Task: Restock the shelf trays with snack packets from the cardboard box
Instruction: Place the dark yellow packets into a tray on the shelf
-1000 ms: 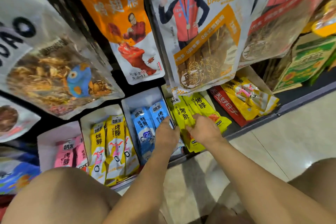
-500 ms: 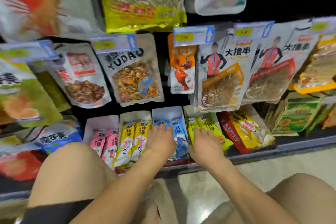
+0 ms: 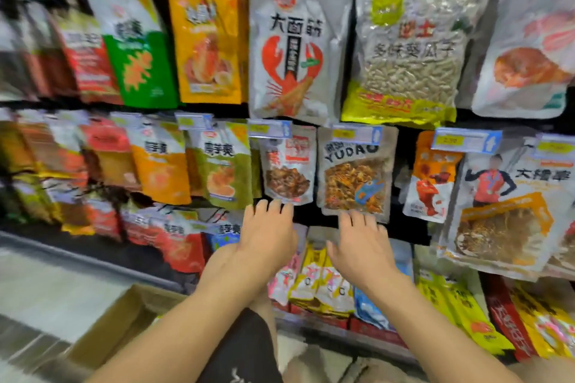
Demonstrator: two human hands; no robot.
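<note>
The left hand (image 3: 264,239) and right hand (image 3: 362,247) are apart, fingers spread and empty, in front of the packets (image 3: 323,284) on the bottom shelf. The box (image 3: 124,317) sits on the pale floor (image 3: 46,286) at near left. Bags (image 3: 287,47) hang in rows above.

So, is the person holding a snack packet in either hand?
No, the left hand and the right hand both show spread fingers with nothing in them.

Bright, even shop light; heavy motion blur at left, centre sharper, wide-angle bending at edges
</note>
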